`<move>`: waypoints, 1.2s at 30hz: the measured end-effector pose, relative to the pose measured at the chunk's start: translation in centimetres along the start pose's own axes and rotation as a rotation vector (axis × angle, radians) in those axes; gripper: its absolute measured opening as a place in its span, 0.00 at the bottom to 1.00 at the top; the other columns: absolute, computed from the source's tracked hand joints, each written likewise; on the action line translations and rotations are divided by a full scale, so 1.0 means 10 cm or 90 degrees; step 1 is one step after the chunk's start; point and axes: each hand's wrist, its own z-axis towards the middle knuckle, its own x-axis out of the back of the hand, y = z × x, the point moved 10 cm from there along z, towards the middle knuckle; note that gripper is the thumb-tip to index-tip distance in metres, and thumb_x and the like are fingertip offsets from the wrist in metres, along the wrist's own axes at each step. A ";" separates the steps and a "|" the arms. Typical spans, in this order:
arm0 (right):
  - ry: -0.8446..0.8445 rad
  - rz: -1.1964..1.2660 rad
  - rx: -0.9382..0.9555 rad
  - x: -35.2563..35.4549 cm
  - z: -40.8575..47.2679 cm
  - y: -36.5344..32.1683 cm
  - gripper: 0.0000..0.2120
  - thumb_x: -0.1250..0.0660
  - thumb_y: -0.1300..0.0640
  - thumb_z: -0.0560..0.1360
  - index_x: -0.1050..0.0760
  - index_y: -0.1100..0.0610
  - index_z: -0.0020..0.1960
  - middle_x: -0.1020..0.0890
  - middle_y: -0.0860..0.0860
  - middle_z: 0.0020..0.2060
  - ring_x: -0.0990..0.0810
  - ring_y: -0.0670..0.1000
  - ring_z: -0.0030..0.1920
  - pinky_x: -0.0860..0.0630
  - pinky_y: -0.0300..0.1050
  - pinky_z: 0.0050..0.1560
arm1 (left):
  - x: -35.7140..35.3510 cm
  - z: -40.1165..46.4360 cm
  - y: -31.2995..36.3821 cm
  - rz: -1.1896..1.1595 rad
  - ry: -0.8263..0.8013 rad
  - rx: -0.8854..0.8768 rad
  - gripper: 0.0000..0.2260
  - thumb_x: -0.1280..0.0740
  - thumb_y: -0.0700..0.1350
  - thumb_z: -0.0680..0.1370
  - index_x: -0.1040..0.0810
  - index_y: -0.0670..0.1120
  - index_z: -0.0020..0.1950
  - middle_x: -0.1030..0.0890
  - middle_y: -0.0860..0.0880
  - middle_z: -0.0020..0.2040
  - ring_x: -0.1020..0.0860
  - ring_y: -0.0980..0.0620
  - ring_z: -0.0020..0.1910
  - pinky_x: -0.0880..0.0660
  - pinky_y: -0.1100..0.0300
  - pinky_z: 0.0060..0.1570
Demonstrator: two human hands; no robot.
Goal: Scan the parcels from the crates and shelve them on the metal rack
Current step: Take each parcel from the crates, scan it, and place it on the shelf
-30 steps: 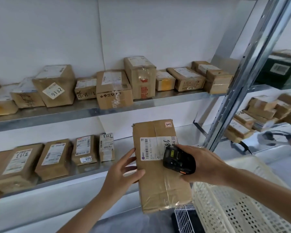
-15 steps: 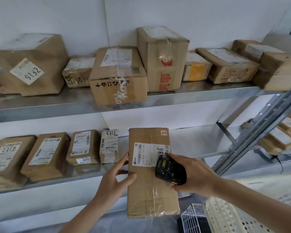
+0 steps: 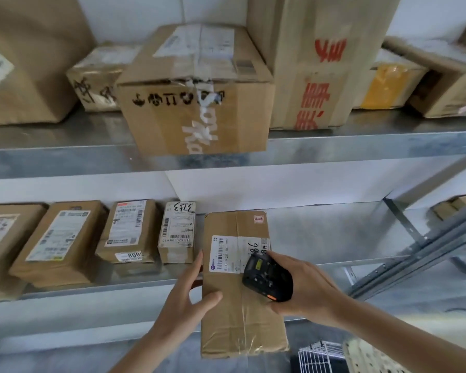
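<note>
one parcel in hand, one scanner over its label

the left hand (image 3: 184,294) grasps the left edge of a long brown parcel (image 3: 240,300) — thumb across the front face, fingers straight along the side. the parcel's top end leans onto the lower shelf (image 3: 334,238) of the metal rack, just to the right of a row of boxes, while its lower end hangs out past the shelf edge. the right hand (image 3: 304,286) has its grip clenched round one black scanner (image 3: 267,278), which sits over the right part of the parcel's white label (image 3: 226,253).

on the lower shelf, four labelled boxes stand to the left of the held parcel; the nearest is a small box (image 3: 176,232) with handwritten digits on its label. on the upper shelf (image 3: 65,146) at least six boxes show, some cut off by the frame — one wide box (image 3: 194,103) with black handling symbols and one tall box (image 3: 318,60) with red print stand in the middle. at the bottom right, corners of one white wire crate (image 3: 320,356) and one cream perforated crate (image 3: 366,356) show.
</note>
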 end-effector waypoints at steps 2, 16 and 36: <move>0.001 0.004 0.004 -0.07 0.08 0.06 0.41 0.22 0.43 0.64 0.33 0.40 0.75 0.20 0.34 0.56 0.21 0.40 0.53 0.31 0.24 0.49 | -0.01 0.04 -0.07 0.010 0.007 0.005 0.37 0.25 0.50 0.76 0.43 0.73 0.73 0.26 0.65 0.67 0.25 0.71 0.60 0.22 0.67 0.50; 0.025 0.022 0.011 -0.10 0.60 0.13 0.43 0.26 0.34 0.58 0.31 0.39 0.72 0.18 0.36 0.54 0.19 0.43 0.53 0.21 0.49 0.58 | 0.15 0.35 0.01 0.018 0.075 -0.049 0.30 0.25 0.50 0.77 0.37 0.67 0.73 0.24 0.75 0.60 0.28 0.78 0.60 0.27 0.76 0.53; 0.034 -0.004 0.036 -0.06 0.39 0.22 0.46 0.22 0.34 0.61 0.34 0.41 0.75 0.27 0.33 0.65 0.24 0.39 0.59 0.24 0.41 0.61 | 0.05 0.24 -0.08 0.041 0.077 -0.038 0.38 0.22 0.49 0.73 0.38 0.69 0.74 0.24 0.75 0.60 0.26 0.72 0.62 0.24 0.71 0.53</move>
